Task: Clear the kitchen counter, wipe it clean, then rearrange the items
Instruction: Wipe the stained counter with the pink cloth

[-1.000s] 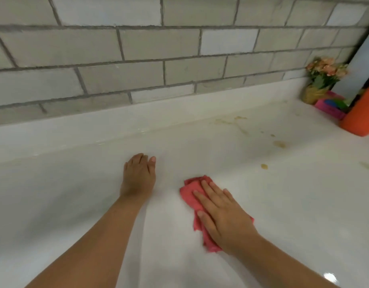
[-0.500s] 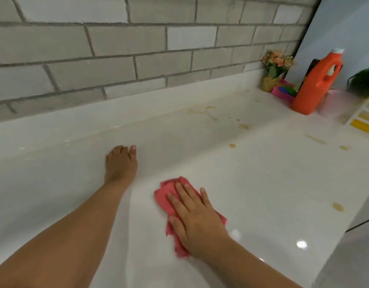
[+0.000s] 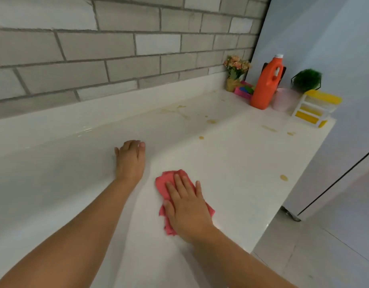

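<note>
Right hand flat on red cloth, left hand on counter

1. Just one view is given, shot from the wearer's head, aimed forward and down over the white counter.
2. Both forearms are seen close up at the bottom edge.
3. The brick wall is framed on top, with the counter's far right end caught too.

both arms reach forward, forearms bare. left hand lies palm down, fingers together. right hand is pressed flat, fingers spread slightly apart.
</note>
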Available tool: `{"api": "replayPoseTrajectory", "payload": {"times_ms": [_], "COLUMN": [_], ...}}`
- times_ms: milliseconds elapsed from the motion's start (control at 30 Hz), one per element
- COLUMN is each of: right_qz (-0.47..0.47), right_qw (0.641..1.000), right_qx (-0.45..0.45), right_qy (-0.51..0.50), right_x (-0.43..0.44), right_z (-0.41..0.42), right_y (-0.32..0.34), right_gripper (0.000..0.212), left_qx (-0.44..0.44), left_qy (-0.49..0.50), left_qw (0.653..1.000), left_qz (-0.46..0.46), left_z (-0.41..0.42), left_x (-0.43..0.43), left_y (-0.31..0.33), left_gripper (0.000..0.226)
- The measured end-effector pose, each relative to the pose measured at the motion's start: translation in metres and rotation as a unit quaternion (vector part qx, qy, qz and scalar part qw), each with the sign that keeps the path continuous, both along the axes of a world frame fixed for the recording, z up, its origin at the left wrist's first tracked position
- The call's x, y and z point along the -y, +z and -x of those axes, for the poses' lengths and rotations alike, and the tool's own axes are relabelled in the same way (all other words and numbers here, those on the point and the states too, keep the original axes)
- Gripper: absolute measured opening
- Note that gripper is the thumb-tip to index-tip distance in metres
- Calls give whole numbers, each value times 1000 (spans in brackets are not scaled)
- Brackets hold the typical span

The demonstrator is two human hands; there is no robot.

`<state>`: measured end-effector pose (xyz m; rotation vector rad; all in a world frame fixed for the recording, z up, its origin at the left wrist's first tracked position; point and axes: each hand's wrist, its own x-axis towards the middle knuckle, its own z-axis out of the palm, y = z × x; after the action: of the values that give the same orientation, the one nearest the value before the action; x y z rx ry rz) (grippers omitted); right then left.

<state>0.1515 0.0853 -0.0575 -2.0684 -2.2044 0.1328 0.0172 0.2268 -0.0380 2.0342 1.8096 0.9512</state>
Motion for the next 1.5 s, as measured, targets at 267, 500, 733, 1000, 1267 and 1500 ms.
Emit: {"api": "replayPoseTrajectory", "payload": {"times_ms": [267,500,733,1000,1267,1500], "right_qz": [11,30,-54,24,36,-31], "right_qw": [993,969,982,895,964,1000], "right_qx": [-20,-12,-33,-51,22,4], "right_qy": [-113,-245,-180,-443,-262,-4], "right_x": [88,34,115,30,18,84], "right_z": [-110,-94,-84,-221,-184,-148], "right_y": [4,8,-7,6,12,8], "right_gripper": [91,67,77,70,65,70], "left_qx": [33,-98,-88,-110,-107,-103], "left_qy": [-146,-126,-123,-115,-102,-83], "left_qw": [988,986,988,987,989,990], "left_qz": [27,48,41,37,19,58], "left_z": [-82,-87,-86,-89,-92,-97], "left_x": [73,69,69,72,71,81], "left_y": [-24,-28,-33,-27,-28,-15], "left_gripper": [43,44,58,60,39,35]}}
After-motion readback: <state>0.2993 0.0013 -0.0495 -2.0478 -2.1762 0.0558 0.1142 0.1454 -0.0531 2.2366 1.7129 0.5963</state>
